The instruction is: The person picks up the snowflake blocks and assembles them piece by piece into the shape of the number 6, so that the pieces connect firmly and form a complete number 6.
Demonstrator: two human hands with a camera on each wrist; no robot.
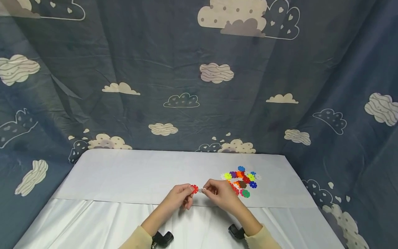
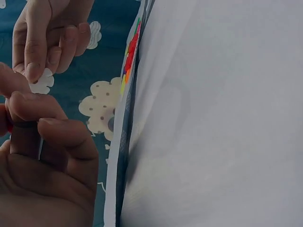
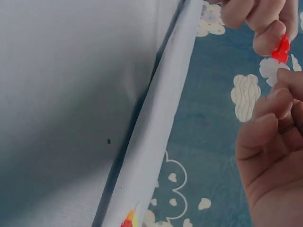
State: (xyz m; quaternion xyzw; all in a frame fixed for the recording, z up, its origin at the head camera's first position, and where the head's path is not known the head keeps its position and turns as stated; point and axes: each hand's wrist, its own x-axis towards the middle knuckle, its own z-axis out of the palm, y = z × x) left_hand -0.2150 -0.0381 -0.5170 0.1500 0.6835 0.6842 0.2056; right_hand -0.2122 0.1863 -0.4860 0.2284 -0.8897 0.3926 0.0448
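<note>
Over the front of the table my left hand [image 1: 180,196] pinches a red notched plastic disc [image 1: 195,189] between thumb and fingers. Facing it, my right hand [image 1: 223,194] pinches a white notched disc [image 2: 43,82] by its edge. In the right wrist view the red disc [image 3: 281,50] meets the white disc [image 3: 269,69] edge to edge; whether their slots interlock I cannot tell. Fingers hide part of both discs. Right of and behind my right hand lies a loose group of similar discs [image 1: 246,179] in red, blue, yellow, green, orange, brown, purple and white.
A white cloth covers the table [image 1: 130,176], with a fold line across it near the front. Behind and at both sides hangs a dark blue curtain [image 1: 174,76] printed with clouds. Black devices [image 1: 163,239] sit by both wrists.
</note>
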